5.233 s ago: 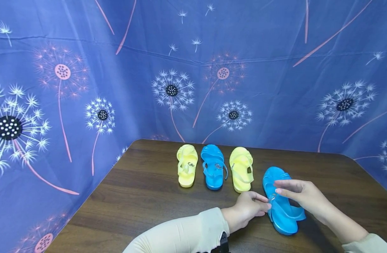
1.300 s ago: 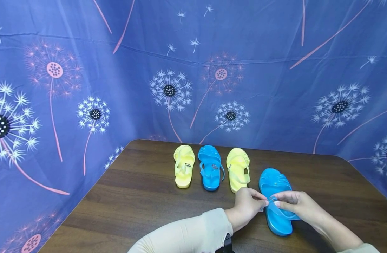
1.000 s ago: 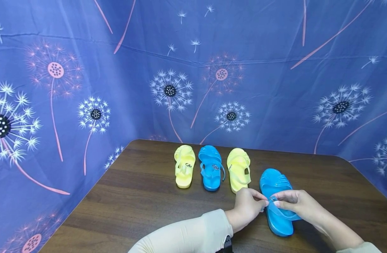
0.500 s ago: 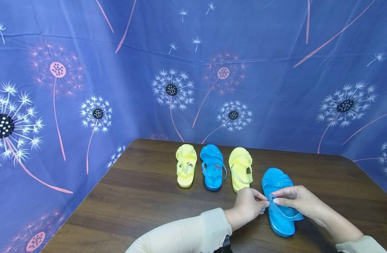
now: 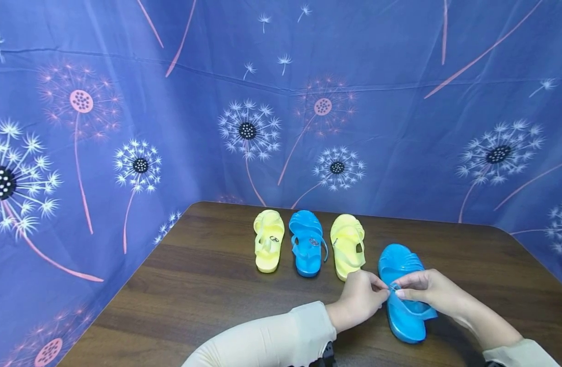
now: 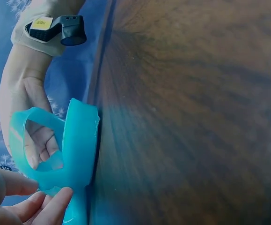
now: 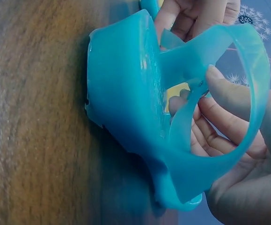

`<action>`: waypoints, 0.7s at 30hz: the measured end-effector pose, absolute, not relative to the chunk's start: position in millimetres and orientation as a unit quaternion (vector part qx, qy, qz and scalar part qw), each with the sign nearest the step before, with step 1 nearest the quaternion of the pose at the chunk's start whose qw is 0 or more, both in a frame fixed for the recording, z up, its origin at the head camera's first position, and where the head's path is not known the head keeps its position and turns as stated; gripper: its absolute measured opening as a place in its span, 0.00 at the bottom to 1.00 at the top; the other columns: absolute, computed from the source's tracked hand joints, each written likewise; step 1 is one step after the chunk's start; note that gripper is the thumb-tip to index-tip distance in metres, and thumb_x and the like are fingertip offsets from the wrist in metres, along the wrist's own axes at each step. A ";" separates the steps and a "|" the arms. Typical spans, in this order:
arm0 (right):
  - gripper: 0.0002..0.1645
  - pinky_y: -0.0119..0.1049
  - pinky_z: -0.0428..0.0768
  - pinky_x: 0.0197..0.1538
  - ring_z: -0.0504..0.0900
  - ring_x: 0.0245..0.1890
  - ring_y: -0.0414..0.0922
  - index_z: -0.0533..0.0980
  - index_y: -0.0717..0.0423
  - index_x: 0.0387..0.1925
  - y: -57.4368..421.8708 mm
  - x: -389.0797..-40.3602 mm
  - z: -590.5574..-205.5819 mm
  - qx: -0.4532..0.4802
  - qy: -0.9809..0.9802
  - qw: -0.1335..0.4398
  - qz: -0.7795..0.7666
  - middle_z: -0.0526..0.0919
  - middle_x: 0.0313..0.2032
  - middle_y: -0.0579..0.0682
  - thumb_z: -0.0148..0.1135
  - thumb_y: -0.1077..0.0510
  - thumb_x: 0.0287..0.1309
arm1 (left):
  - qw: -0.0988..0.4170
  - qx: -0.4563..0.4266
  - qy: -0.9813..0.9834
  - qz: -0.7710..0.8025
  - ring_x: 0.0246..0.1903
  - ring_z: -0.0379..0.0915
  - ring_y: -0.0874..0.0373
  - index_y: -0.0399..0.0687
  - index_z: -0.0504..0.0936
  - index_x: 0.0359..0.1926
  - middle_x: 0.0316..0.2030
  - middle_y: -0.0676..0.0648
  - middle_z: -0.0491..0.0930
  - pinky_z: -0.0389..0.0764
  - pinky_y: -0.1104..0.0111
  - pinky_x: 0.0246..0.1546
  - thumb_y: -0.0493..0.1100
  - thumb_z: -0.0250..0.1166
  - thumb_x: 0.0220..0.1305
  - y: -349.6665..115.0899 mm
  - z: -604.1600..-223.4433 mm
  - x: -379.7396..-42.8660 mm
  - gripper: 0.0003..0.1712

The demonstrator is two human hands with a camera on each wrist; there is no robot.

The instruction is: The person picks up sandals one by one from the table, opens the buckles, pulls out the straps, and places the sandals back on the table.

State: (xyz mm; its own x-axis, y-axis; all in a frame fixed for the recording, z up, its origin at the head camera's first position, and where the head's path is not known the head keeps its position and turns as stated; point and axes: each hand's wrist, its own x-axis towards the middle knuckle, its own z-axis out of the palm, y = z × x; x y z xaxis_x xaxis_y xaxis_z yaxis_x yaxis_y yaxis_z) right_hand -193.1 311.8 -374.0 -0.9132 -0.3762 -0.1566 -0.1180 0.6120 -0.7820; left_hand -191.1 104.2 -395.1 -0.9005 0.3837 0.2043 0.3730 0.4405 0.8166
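Note:
A blue jelly sandal (image 5: 407, 326) lies at the right of the table, toe pointing away. My left hand (image 5: 358, 302) pinches the sandal's left side between thumb and fingertips, where its strap meets the side. From the right, my right hand (image 5: 434, 290) reaches across the sandal. The right wrist view shows its thumb on the blue strap (image 7: 252, 61) by a small metal buckle (image 7: 201, 84), with fingers behind. The left wrist view shows left fingers (image 6: 55, 206) at the sandal's side (image 6: 81, 136). Whether the strap is fastened cannot be seen clearly.
Left of the sandal stand a yellow sandal (image 5: 347, 244), another blue sandal (image 5: 307, 262) and a second yellow sandal (image 5: 267, 262) in a row. They stand on a brown wooden table (image 5: 207, 285). A blue dandelion-print cloth (image 5: 391, 127) hangs behind it.
About five seconds ago my right hand hovered over the sandal with fingers apart; it has since moved down and left to the strap by the buckle. Over the last second both hands stay nearly still.

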 end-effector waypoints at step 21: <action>0.25 0.47 0.82 0.48 0.81 0.49 0.51 0.76 0.70 0.53 307.5 -189.5 -377.2 -0.143 0.887 0.138 -0.418 0.82 0.50 0.62 0.61 0.53 0.64 | 0.032 0.155 0.828 0.538 0.16 0.71 0.71 0.44 0.88 0.30 0.18 0.54 0.80 0.73 0.81 0.18 0.37 0.69 0.59 107.4 -392.3 -189.6 0.03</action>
